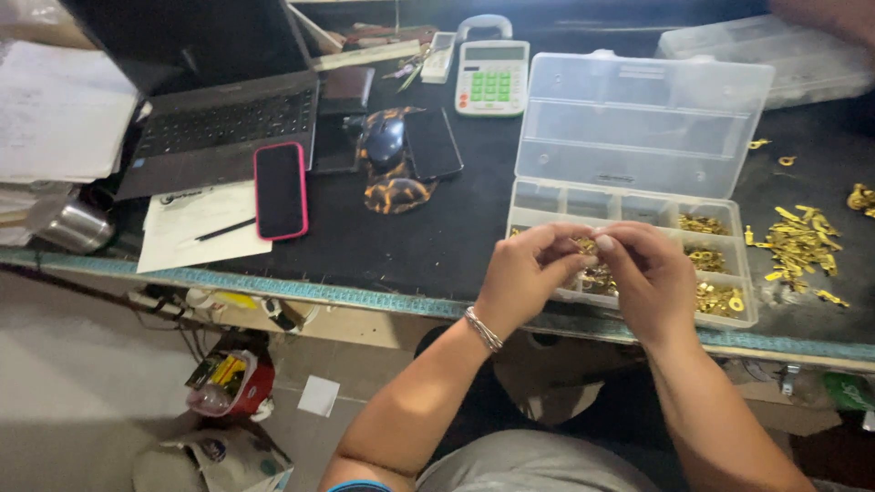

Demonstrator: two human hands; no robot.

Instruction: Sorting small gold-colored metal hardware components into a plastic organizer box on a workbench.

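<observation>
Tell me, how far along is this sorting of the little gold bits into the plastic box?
Partly done, it seems. The clear compartment box already holds gold metal pieces in its right-hand sections. In hand: the left hand and right hand meet over the box, pinching something small between the fingertips. Left: a loose pile of gold pieces on the black tabletop, and some compartments look empty.
</observation>
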